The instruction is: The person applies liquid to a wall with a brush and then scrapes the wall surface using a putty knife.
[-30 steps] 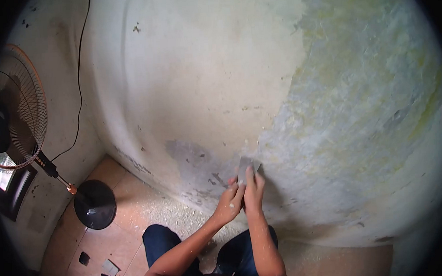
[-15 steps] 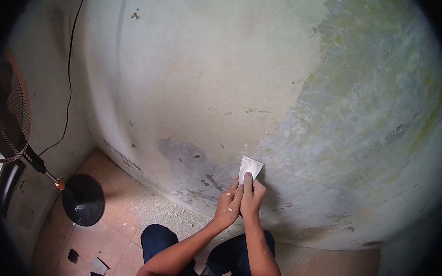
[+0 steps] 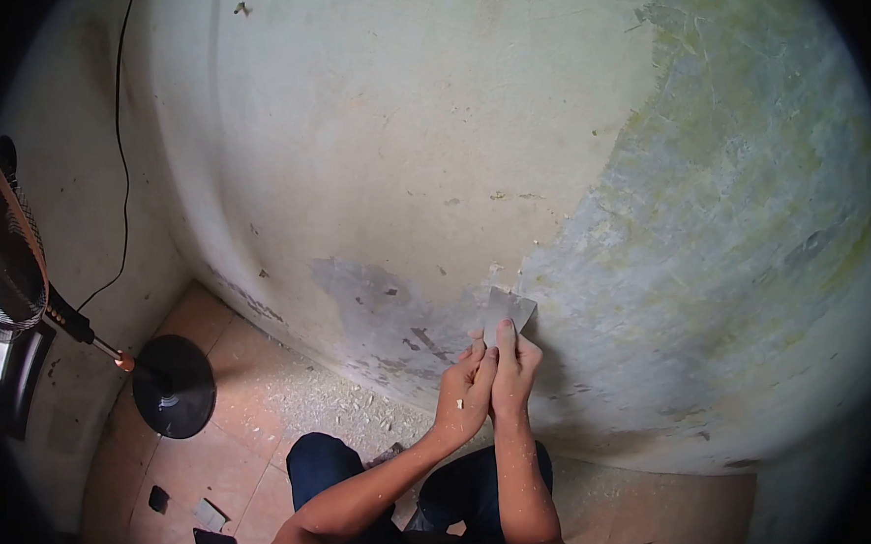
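A flat metal scraper [image 3: 509, 308] is held up against the wall [image 3: 400, 156], its wide edge at the border between pale paint and a bare grey patch [image 3: 632, 271]. My right hand [image 3: 513, 374] is closed on it, thumb lying along the blade. Pressed against that hand from the left, my left hand [image 3: 465, 397] is closed too, fingers around the lower part of the scraper. My hands hide the handle. A small paint flake sits on the back of my left hand.
Paint flakes [image 3: 339, 400] litter the tiled floor along the wall. At the left stands a fan on a round black base [image 3: 174, 386], with a cable [image 3: 125, 180] on the wall behind. A phone [image 3: 216, 541], a grey flat piece [image 3: 210, 513] and a small black object [image 3: 158, 499] lie on the tiles.
Both hands and the scraper have moved slightly up and right along the wall. The blade has tilted and looks darker now. The camera view has shifted a little.
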{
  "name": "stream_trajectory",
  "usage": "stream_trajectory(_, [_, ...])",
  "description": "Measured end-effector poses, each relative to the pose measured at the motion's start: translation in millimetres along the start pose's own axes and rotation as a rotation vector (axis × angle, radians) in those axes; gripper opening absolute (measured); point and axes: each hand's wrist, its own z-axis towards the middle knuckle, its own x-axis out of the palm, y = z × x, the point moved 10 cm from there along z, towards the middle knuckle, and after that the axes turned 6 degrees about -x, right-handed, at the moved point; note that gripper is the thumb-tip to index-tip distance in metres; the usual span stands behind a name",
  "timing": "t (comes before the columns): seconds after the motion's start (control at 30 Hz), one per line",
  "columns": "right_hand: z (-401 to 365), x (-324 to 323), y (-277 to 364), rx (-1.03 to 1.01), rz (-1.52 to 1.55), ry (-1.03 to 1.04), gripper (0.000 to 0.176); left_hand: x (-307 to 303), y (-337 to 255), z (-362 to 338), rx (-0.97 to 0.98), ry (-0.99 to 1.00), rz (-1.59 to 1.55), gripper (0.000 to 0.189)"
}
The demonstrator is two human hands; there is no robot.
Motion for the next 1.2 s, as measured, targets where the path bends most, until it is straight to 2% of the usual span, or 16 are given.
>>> stream_trajectory(0.3, [10.6,5.1,22.3,-0.055,0.009,0.038,0.049,1.9,-16.9,11.1,0.069,-0.011,0.011,0.036])
stream_trajectory(0.33, [3.0,-4.6,13.9,-0.042,-0.046,0.017,0.049,7.7,17.8,1.1,-0.288,0.054,-0.025,0.036])
stream_trajectory(0.37, [1.9,-9.9,12.0,-0.032,-0.102,-0.005,0.050,10.0,18.4,4.3,-0.280,0.056,-0.026,0.036])
stream_trajectory(0.43, [8.0,-4.6,18.5,-0.030,-0.048,0.020,0.051,6.3,-23.3,7.3,0.095,-0.069,0.006,0.038])
stream_trajectory(0.47, [16.9,1.7,28.1,-0.058,-0.058,0.031,0.051,5.6,-34.5,13.4,0.107,-0.030,0.041,0.039])
stream_trajectory(0.5, [24.8,10.4,39.9,-0.084,-0.066,0.047,0.051,2.7,-45.5,16.6,0.099,-0.030,0.041,0.039])
stream_trajectory(0.57, [20.3,20.4,52.1,-0.054,0.018,0.046,0.050,3.9,-38.8,16.7,-0.197,0.056,-0.056,0.049])
stream_trajectory(0.6, [16.4,16.0,44.2,-0.041,0.022,0.036,0.050,2.6,-43.4,15.5,0.010,-0.005,0.012,0.051])
stream_trajectory(0.7, [9.1,-0.7,37.2,-0.070,-0.113,0.012,0.051,5.6,-17.7,3.0,0.066,-0.080,-0.027,0.045])
stream_trajectory(0.73, [6.6,-0.7,35.9,-0.022,-0.099,0.008,0.052,8.6,-4.9,1.1,-0.136,0.025,-0.073,0.048])
stream_trajectory(0.83, [9.3,12.4,41.5,-0.026,-0.075,-0.014,0.051,-4.9,-36.2,8.0,-0.005,-0.046,0.043,0.050])
stream_trajectory(0.9, [13.9,24.4,43.7,-0.048,0.020,0.029,0.050,-6.0,-26.6,5.5,-0.143,-0.060,-0.060,0.050])
stream_trajectory(1.03, [24.0,31.8,58.3,-0.099,-0.116,0.048,0.052,-16.1,-64.4,13.7,0.054,-0.142,-0.010,0.051])
stream_trajectory(1.1, [28.8,37.5,60.6,-0.093,-0.066,0.056,0.052,-11.1,-52.4,21.3,-0.190,-0.020,-0.163,0.051])
stream_trajectory(1.17, [28.4,40.4,64.3,-0.106,-0.048,0.061,0.053,-11.5,-43.9,22.0,-0.162,-0.011,-0.146,0.052])
stream_trajectory(1.2, [23.6,36.4,61.9,-0.094,-0.057,0.040,0.052,-11.7,-45.7,18.3,-0.032,-0.038,-0.066,0.053])
